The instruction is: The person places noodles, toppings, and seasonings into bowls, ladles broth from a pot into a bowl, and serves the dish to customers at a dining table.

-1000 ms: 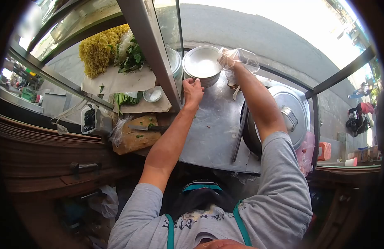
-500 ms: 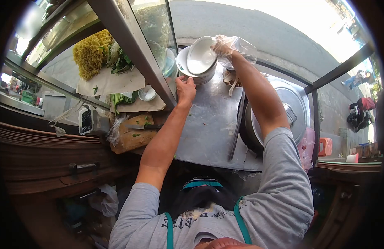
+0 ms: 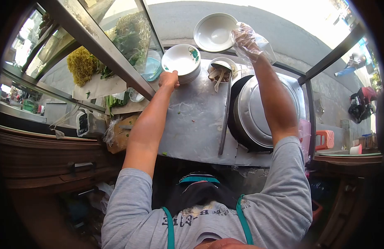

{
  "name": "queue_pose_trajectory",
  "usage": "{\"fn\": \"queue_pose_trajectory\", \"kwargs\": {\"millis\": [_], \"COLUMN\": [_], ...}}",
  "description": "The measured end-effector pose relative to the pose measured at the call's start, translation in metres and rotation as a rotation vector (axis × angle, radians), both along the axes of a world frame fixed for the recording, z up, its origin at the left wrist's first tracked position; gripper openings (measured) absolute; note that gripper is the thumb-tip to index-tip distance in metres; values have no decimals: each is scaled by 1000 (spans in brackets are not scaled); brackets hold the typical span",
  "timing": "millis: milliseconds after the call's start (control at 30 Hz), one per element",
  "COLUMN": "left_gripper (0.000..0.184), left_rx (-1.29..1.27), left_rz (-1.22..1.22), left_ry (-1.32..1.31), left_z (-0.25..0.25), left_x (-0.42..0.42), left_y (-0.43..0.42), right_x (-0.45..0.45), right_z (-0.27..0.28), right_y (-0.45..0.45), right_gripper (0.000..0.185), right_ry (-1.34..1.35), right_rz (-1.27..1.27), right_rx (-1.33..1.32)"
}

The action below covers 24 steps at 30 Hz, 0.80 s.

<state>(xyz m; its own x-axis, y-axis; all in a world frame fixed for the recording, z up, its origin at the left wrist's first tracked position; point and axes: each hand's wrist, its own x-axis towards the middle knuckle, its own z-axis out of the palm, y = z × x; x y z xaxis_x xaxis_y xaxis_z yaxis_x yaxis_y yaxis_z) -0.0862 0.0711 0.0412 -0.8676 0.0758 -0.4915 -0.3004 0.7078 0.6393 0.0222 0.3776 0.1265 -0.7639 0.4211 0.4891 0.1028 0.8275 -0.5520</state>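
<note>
A white bowl (image 3: 215, 35) is held up past the far edge of the metal counter, its inside facing me. My right hand (image 3: 246, 43), covered in clear plastic, is closed on the bowl's right rim. Left of it on the counter stands a stack of bowls (image 3: 181, 61), the top one white with green leaf patterns. My left hand (image 3: 169, 79) grips the near left rim of this stack, fingers closed. Between the stack and my right forearm sits a smaller bowl (image 3: 222, 68) with a ladle and spoons in it.
A large lidded pot (image 3: 260, 112) stands on the metal counter (image 3: 192, 133) under my right forearm, a long dark rod (image 3: 224, 120) beside it. Left are a glass case frame (image 3: 113, 54), yellow noodles (image 3: 82, 64), greens (image 3: 117, 99) and a cutting board (image 3: 119, 135).
My right hand has lifted the bowl off the stack and moved it up and to the right. My left hand stays at the stack's rim. The ladle bowl is now uncovered.
</note>
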Motion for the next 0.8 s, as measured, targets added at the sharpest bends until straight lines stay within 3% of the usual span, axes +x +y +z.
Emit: {"fn": "queue_pose_trajectory", "kwargs": {"millis": [33,100,200,367,467,600,700,733,800], "left_gripper": [37,38,42,43,35,29,28,28,28], "left_rx": [48,144,396,477,280,594,605,610,630], "left_rz": [32,99,180,223,38,16,-122,-159,-190], "left_ry": [-7,-24,-52,50,121,376,248,199,74], "left_z": [-1,-8,11,15,34,28,45,31,3], "left_x": [-4,-11,-4,1,23,72,130,145,177], "left_y": [1,4,10,7,-9,-32,-79,-96,-127], "right_x": [-7,1,22,23,10,-29,-35,-46,-45], "right_z": [-34,-43,-24,-23,-21,-44,-38,-57,-65], "right_y": [22,37,39,27,19,7,-35,-44,-77], "right_gripper": [18,20,28,25,24,23,20,21,23], "right_ry": [141,180,-59,-54,-44,26,-129,-192,-253], "right_rz": [54,94,52,-72,-124,-179,-65,-87,-45], "right_rx": [-62,-15,264,223,192,11,242,476,473]}}
